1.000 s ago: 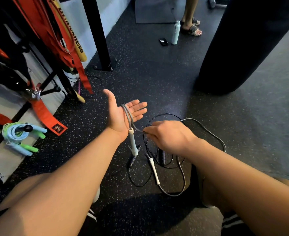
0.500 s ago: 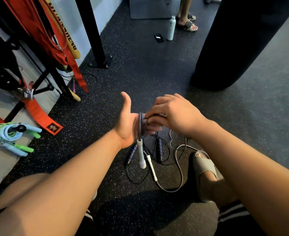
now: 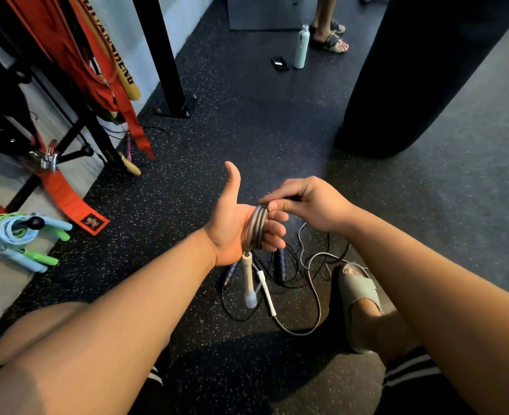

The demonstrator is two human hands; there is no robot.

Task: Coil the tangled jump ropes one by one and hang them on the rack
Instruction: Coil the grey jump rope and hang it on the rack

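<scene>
Left hand [image 3: 232, 223], thumb up, fingers loosely open as a spool, wears about 3 loops of grey jump rope [image 3: 257, 227], which the right hand [image 3: 310, 205] pinches to guide winding above the floor tangle [image 3: 281, 265].

The left hand [image 3: 232, 226] is raised with its thumb up, and a grey rope [image 3: 257, 229] is looped several times around its fingers [image 3: 272, 232]. The right hand [image 3: 310, 205] pinches the rope at the top of the loops. A white handle [image 3: 248, 280] hangs below the left palm. More ropes [image 3: 282, 265] lie tangled on the floor [image 3: 247, 130] underneath, beside a sandal [image 3: 356, 290]. At the left, a blue and green rope [image 3: 16, 235] hangs coiled on a black peg [image 3: 34, 222].
</scene>
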